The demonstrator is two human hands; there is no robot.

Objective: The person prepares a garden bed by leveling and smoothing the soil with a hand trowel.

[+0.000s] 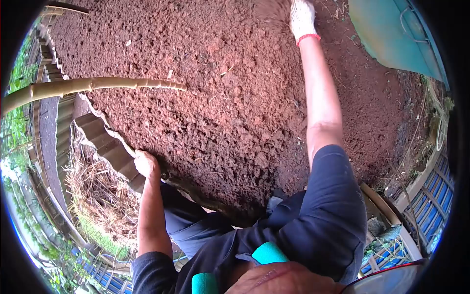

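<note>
Reddish-brown, crumbly soil (210, 112) fills the middle of the head view. My right hand (302, 18), in a white glove with a red cuff, reaches to the soil at the top edge; its fingers are cut off or smeared by motion. At the left, my bare left hand (145, 163) rests on the upper edge of a corrugated sheet (105, 142), fingers curled round that edge. The sheet stands between the soil and a heap of dry straw (100, 188).
A bamboo pole (107, 83) juts in over the soil from the left. A teal metal panel with a handle (391, 36) stands at the upper right. Blue slatted flooring (433, 193) shows at the lower right, and green plants (17, 125) at the far left.
</note>
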